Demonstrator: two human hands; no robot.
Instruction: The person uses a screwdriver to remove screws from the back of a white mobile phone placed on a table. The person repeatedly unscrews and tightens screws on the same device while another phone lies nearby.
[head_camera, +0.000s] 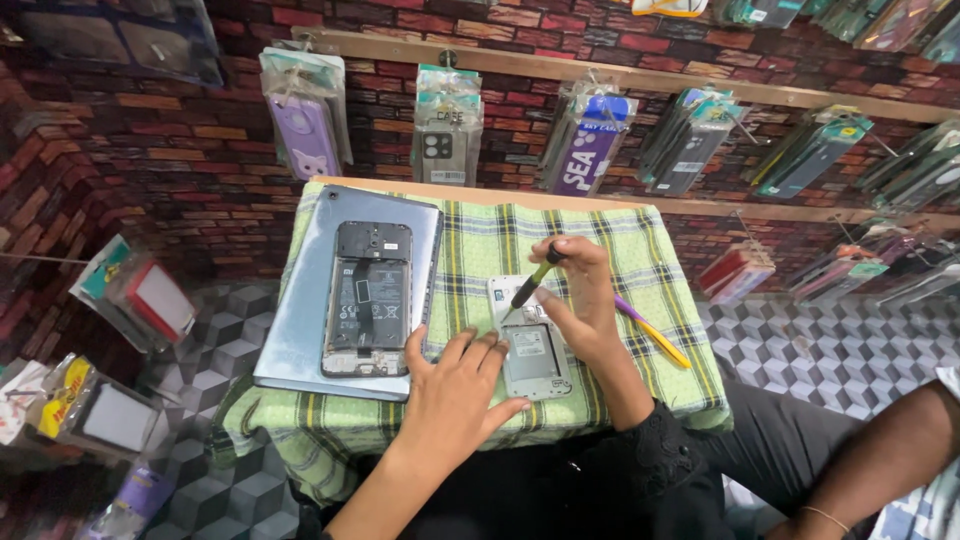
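Note:
An opened white phone (530, 352) lies back-side up on a green plaid cloth (480, 250). My right hand (580, 295) holds a small screwdriver (532, 280) with a yellow-green and black handle, its tip on the phone's upper left part. My left hand (455, 385) rests flat with fingers spread on the phone's lower left edge. To the left, a second phone with its back removed (368, 298) lies on a grey tablet-like slab (300, 330).
A purple and yellow tool (655, 335) lies on the cloth right of my right hand. Packaged phone cases (445, 125) hang on a brick-pattern wall behind. More packets (130, 295) lie at the left. Another person's arm (880, 460) shows at lower right.

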